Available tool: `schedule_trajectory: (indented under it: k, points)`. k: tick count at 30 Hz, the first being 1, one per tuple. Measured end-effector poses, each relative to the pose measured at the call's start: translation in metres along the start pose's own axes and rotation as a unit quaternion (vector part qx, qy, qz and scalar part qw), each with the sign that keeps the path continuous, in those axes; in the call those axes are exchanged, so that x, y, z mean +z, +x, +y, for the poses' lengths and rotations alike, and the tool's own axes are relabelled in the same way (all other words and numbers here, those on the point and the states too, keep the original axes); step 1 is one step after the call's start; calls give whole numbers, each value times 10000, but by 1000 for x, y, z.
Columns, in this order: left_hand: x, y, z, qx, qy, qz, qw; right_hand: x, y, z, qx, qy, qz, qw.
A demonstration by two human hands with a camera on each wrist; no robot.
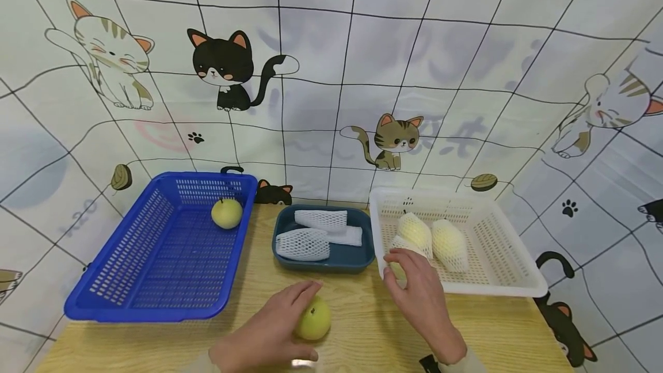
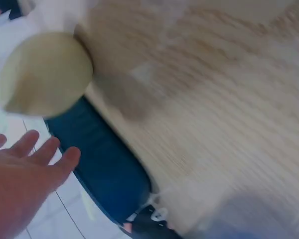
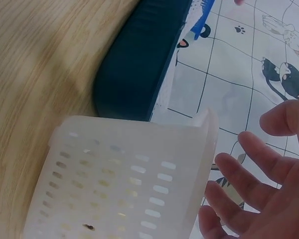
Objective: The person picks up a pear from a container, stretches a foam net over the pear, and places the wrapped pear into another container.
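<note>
A yellow-green pear (image 1: pixel 315 319) sits on the table beside my left hand (image 1: pixel 269 327), whose fingers reach around its far side. In the left wrist view the pear (image 2: pixel 45 74) hangs in sight beyond loosely spread fingers (image 2: pixel 45 149). My right hand (image 1: pixel 419 292) is over the near left corner of the white basket (image 1: pixel 497 289), fingers loosely bent. The right wrist view has those fingers (image 3: pixel 249 184) spread with nothing between them, beside the basket's wall (image 3: pixel 114 174). Pears in foam nets (image 1: pixel 449 246) lie in that basket, one partly hidden by my right hand.
A blue basket (image 1: pixel 176 258) on the left holds one bare pear (image 1: pixel 227 213). Between the baskets, a dark teal tray (image 1: pixel 323 267) carries several white foam nets (image 1: pixel 303 245). A cat-printed cloth (image 1: pixel 321 73) rises behind the wooden table (image 1: pixel 357 327).
</note>
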State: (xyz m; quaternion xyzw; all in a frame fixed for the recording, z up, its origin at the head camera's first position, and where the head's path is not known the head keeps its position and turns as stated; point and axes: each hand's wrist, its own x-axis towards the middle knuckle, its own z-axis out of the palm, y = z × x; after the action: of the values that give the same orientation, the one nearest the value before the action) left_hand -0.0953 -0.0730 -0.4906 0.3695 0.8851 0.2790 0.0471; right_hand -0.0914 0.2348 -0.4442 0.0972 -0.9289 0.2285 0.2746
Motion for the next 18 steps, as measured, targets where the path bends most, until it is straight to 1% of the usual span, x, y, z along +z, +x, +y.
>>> schedule_trajectory:
  k: [2,3,4,6,7,9,11,15,17,18]
  points:
    - [-5,0,-3,-88,-215,456,9987,-1,0,1,22,46,5,10000]
    - [-7,1,-5,-178,-288,767,9965,-1,0,1,28,68,10,10000]
    - [-9,3,-7,-245,-394,1136,9924,-1,0,1,32,93,16,10000]
    - [-13,10,-10,-368,-480,1902,9799,0,-1,2,46,127,7,9999]
    - [-15,13,-12,-421,-540,2218,9727,0,-1,2,52,150,-1,9999]
    - [-19,21,-15,-612,-575,2651,9605,0,-2,2,80,163,-30,9998]
    - [-21,28,-17,-882,-514,2875,9523,1,-3,2,130,181,-81,9997]
    - [-22,39,-23,-1588,-492,3166,9339,1,-4,0,183,219,-144,9995]
    - [-22,44,-28,-1875,-411,3287,9247,1,-4,-2,186,263,-156,9994]
    - [-21,47,-30,-1995,-395,3287,9223,2,-4,-3,188,286,-154,9993]
